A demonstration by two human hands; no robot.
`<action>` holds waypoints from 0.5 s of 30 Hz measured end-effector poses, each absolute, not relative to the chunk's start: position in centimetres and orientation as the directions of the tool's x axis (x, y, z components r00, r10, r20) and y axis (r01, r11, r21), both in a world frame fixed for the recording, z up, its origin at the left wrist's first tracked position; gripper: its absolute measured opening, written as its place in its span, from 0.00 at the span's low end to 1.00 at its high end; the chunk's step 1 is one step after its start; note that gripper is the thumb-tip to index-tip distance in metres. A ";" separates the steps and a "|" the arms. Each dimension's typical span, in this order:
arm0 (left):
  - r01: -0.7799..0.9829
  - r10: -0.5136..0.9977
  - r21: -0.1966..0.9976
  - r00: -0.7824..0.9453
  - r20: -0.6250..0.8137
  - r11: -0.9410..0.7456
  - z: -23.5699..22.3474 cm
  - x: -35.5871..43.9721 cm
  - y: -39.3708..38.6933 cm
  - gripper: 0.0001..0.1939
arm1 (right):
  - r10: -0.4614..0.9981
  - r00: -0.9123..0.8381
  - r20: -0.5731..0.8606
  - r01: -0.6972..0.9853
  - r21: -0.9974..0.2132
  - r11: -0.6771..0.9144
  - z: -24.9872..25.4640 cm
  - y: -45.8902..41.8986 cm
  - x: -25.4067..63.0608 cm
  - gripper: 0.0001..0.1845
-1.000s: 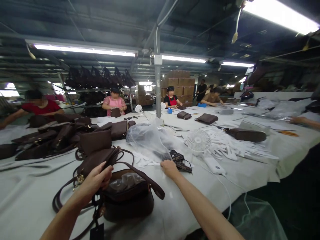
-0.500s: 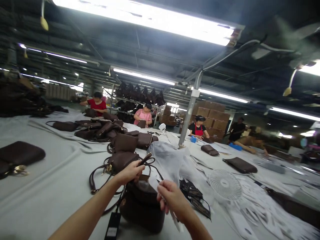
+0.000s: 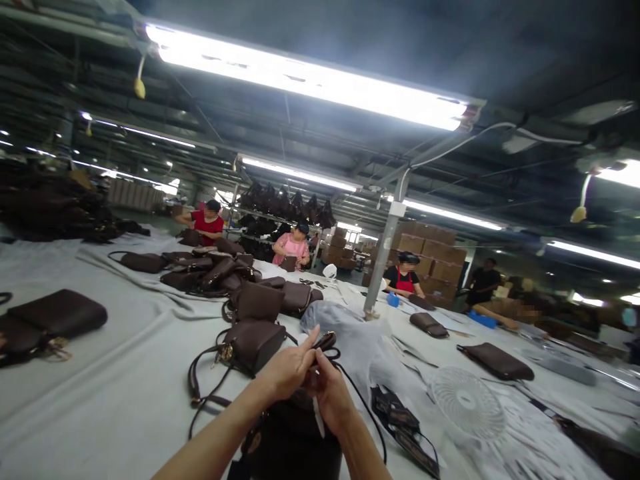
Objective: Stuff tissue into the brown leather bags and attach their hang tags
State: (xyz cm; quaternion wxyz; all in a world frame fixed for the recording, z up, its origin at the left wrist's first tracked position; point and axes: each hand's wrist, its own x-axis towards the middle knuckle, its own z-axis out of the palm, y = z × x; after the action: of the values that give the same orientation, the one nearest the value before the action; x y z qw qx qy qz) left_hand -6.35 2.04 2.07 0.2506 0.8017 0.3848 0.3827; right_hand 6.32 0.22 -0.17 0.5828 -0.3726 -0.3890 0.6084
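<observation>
A dark brown handbag (image 3: 295, 433) stands on the white table (image 3: 110, 393) right in front of me. My left hand (image 3: 287, 368) is closed on the bag's strap (image 3: 325, 341), with the forefinger sticking up. My right hand (image 3: 331, 393) is closed beside it over the bag's top, pinching a small white strip (image 3: 316, 422). The two hands touch each other. Another brown bag (image 3: 253, 341) with a looped strap lies just behind.
A clear plastic bag (image 3: 350, 333) and black tags (image 3: 400, 423) lie to the right, then a small white fan (image 3: 467, 403). Piles of brown bags (image 3: 210, 270) cover the far left. A metal post (image 3: 383, 257) rises mid-table. Several other people work along the far side.
My right hand left the table near the tags, picked up a white strip and came to meet the left hand over the bag. The view swung left and upward.
</observation>
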 end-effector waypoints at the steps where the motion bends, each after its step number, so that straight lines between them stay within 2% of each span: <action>1: 0.417 0.816 0.705 0.374 0.441 -0.573 1.8 -6.1 2.2 0.29 | 1.000 -0.009 -0.004 -0.432 -0.902 -0.007 -0.4 0.5 6.3 0.22; 3: 0.367 0.834 0.751 0.295 0.466 -0.549 1.2 -5.4 2.5 0.31 | 1.000 0.027 0.013 -0.466 -0.885 0.024 -0.7 1.1 6.3 0.23; 6: 0.211 0.877 0.860 0.239 0.416 -0.465 0.2 -4.7 3.2 0.34 | 0.999 0.001 0.036 -0.516 -0.856 0.031 -1.0 1.8 6.2 0.23; 10: 0.101 0.892 0.906 0.247 0.378 -0.412 -0.4 -4.4 4.2 0.26 | 0.999 0.050 0.007 -0.500 -0.865 0.031 -0.5 1.8 6.2 0.25; 12: 0.144 0.876 0.877 0.239 0.419 -0.458 -0.2 -4.6 4.5 0.22 | 0.999 0.046 -0.007 -0.361 -0.933 0.010 -0.2 1.3 6.5 0.24; 15: 0.302 0.846 0.792 0.243 0.474 -0.531 0.2 -4.7 4.6 0.20 | 1.000 -0.031 -0.003 0.055 -0.998 -0.001 -0.1 -0.1 7.3 0.19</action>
State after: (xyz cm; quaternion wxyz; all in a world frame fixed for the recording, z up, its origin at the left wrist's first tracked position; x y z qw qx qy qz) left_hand -4.75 4.56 0.22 0.2863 0.7344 0.3907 0.4754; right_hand 7.25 -0.15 -0.13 0.4776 -0.5063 -0.5209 0.4943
